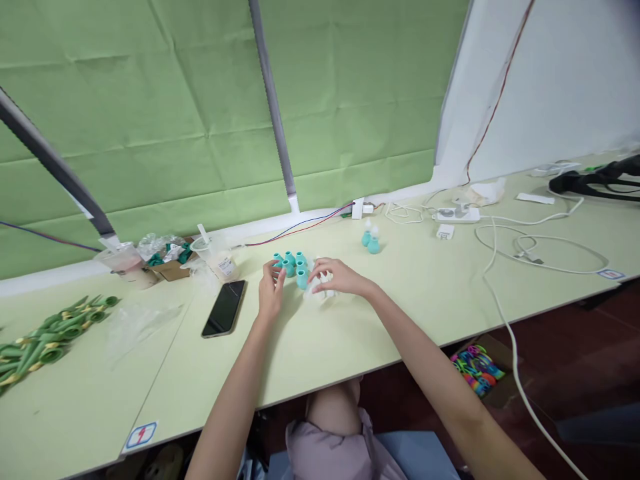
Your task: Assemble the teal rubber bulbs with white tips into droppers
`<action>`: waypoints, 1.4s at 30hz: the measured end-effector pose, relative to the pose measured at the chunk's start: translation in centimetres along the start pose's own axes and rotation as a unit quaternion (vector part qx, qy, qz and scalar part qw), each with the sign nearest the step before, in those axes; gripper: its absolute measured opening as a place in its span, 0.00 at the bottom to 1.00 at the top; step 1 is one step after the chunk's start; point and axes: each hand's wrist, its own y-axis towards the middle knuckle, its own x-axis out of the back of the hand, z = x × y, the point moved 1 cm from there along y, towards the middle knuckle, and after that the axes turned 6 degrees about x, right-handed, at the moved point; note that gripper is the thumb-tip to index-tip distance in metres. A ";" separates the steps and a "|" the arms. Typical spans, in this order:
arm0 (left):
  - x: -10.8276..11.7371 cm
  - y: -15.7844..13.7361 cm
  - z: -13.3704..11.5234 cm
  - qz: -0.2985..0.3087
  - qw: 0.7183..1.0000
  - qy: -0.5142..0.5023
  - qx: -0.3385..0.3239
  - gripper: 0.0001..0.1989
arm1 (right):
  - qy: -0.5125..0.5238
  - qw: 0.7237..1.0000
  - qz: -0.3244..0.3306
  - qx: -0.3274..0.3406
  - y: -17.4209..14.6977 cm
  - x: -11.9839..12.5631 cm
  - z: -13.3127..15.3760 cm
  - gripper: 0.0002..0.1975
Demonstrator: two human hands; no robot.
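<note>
Several small teal bulb-shaped pieces (pixel 293 262) stand clustered on the pale green table (pixel 350 333). My left hand (pixel 271 291) reaches to the left side of the cluster, fingertips touching the nearest teal piece. My right hand (pixel 336 276) lies over some small white pieces (pixel 320 288) just right of the cluster, fingers spread and bent. Whether either hand grips anything is not clear. Two more teal bulbs with white tips (pixel 371 239) stand apart, farther back right.
A black phone (pixel 225 308) lies left of my hands. Plastic cups (pixel 125 261), a small box (pixel 170 261) and clear bags sit behind it. Green pieces (pixel 45 333) pile at far left. A power strip (pixel 457 215) and white cables (pixel 530 247) occupy the right.
</note>
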 end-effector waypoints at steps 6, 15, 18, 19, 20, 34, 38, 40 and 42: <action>-2.7 -1.8 -1.8 0.083 0.994 0.023 -0.064 0.20 | 0.061 0.981 -0.150 -0.107 0.5 -1.5 -1.8 0.14; -2.0 -0.9 -1.3 0.013 0.999 0.011 -0.041 0.15 | -0.099 0.977 -0.033 -0.188 -1.3 2.8 -2.4 0.10; -1.7 -0.7 -1.3 0.020 0.998 0.039 -0.041 0.16 | -0.116 0.962 0.120 -0.216 -1.9 3.4 -2.9 0.11; -1.7 -0.8 -1.2 0.024 0.998 0.048 -0.042 0.17 | -0.119 0.956 0.151 -0.221 -1.9 3.3 -3.1 0.13; -1.8 -0.8 -1.1 0.030 0.997 0.054 -0.043 0.17 | -0.124 0.952 0.168 -0.222 -2.0 3.1 -3.2 0.14; -1.5 -0.8 -1.7 0.033 0.996 0.054 -0.055 0.15 | -0.124 0.946 0.178 -0.240 -1.9 1.6 -3.0 0.06; -1.5 -0.9 -1.9 0.044 0.996 0.052 -0.052 0.15 | -0.130 0.949 0.168 -0.232 -1.9 1.6 -3.2 0.05; -1.6 -0.8 -1.8 0.053 0.995 0.055 -0.060 0.15 | -0.104 0.955 0.155 -0.230 -2.0 1.9 -3.1 0.05; -1.6 -0.8 -1.7 0.067 0.993 0.060 -0.079 0.14 | -0.068 0.965 0.122 -0.222 -2.1 2.3 -3.0 0.05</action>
